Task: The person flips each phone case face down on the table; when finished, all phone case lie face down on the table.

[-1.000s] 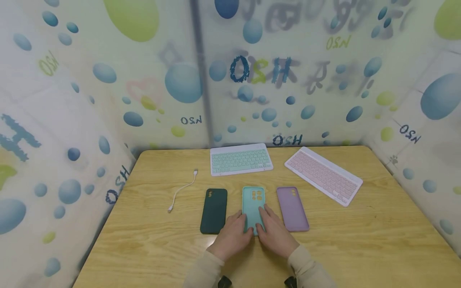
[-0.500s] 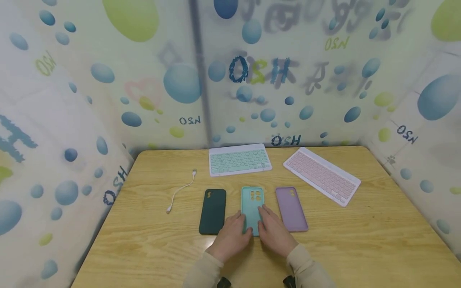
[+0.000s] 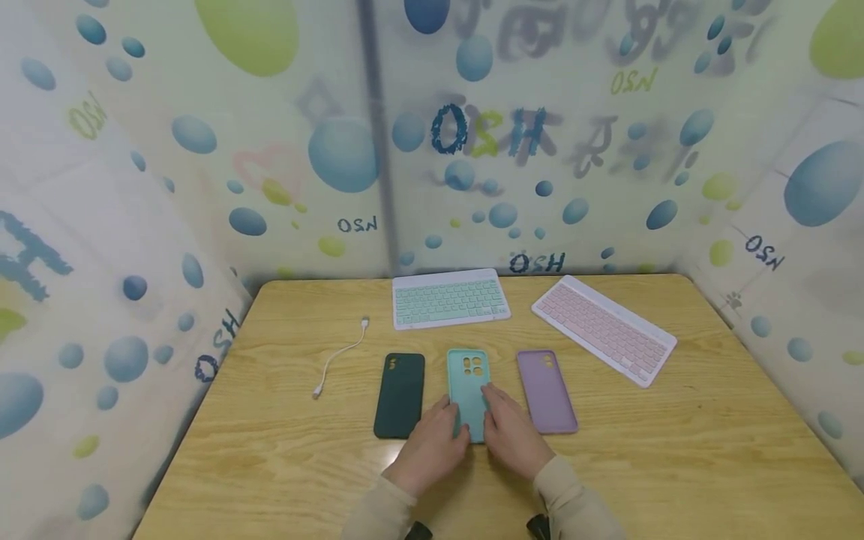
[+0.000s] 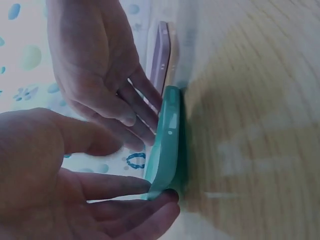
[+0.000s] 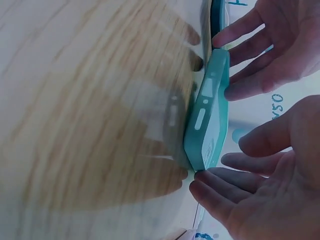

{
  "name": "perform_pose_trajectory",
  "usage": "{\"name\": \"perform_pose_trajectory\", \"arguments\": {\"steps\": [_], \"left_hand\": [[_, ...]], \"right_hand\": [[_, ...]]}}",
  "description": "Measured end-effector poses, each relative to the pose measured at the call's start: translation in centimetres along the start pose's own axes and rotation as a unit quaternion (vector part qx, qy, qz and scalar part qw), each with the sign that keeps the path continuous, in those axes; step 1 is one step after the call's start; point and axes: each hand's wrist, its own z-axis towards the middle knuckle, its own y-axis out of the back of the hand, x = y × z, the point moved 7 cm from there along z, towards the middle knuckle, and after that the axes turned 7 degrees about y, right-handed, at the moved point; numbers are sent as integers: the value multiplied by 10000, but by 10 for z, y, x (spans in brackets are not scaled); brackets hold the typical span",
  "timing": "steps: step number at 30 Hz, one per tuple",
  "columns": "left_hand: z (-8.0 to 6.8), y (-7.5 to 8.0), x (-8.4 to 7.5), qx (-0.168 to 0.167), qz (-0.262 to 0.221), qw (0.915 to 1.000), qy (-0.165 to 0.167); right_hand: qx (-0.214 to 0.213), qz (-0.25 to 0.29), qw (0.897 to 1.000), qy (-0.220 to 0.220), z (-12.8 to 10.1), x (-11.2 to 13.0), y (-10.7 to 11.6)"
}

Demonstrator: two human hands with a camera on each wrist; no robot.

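We see the left hand (image 3: 432, 446) and right hand (image 3: 514, 435) with straight, relaxed fingers touching the near end of the flat teal silicone phone case (image 3: 467, 386), one on either side, gripping nothing. That case lies on the pale wooden surface (image 3: 675, 450), between a dark green phone case (image 3: 400, 394) and a lilac phone case (image 3: 545, 390). Beyond the teal case lie a mint-keyed keyboard (image 3: 450, 298) and a pink-keyed keyboard (image 3: 603, 328), with a white cable (image 3: 340, 356) past the green case.

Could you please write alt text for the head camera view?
Both hands, left hand and right hand, touch a teal silicone phone case lying between a dark green phone case and a lilac phone case on a wooden table.
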Motion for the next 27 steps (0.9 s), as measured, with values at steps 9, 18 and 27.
{"name": "perform_pose_trajectory", "arguments": {"steps": [9, 18, 27], "left_hand": [[-5, 17, -8, -408, 88, 9985, -367], [-9, 29, -16, -749, -16, 9951, -650], [-7, 30, -18, -839, -220, 9922, -899]], "right_hand": [[57, 75, 9999, -79, 3, 1, -4], [13, 224, 9997, 126, 4, 5, -10], [-52, 95, 9994, 342, 4, 7, -13]]}}
